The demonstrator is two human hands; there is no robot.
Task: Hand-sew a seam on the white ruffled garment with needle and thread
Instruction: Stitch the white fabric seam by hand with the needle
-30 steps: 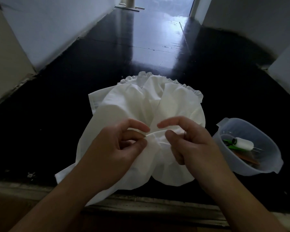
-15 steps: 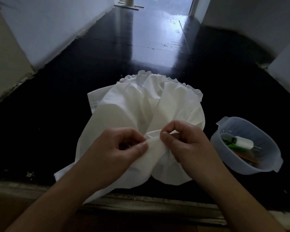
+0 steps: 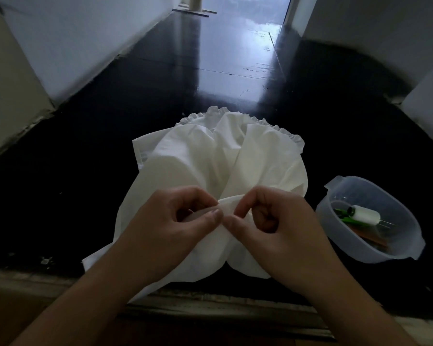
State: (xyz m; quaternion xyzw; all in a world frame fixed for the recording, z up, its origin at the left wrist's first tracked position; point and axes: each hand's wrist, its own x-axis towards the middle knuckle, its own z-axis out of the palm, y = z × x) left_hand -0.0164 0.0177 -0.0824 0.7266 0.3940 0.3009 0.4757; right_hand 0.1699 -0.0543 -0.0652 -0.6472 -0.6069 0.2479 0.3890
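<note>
The white ruffled garment [image 3: 210, 161] lies bunched on the dark floor, its frilled edge at the far side. My left hand [image 3: 168, 226] pinches a fold of its near edge between thumb and fingers. My right hand [image 3: 278, 226] pinches the same fold just to the right, fingers curled, thumb tips almost meeting. No needle or thread is visible between the fingers. A white thread spool [image 3: 365, 215] lies in a bowl at the right.
A translucent plastic bowl [image 3: 408, 250] stands on the floor at the right, holding the spool, a green-handled tool and a brown item. White walls flank the glossy black floor [image 3: 235, 78]. A worn step edge [image 3: 210, 303] runs under my wrists.
Both hands have drawn together on the garment's near edge. The right index finger, stretched out a second ago, is now curled, and the fold is gathered tighter between the hands.
</note>
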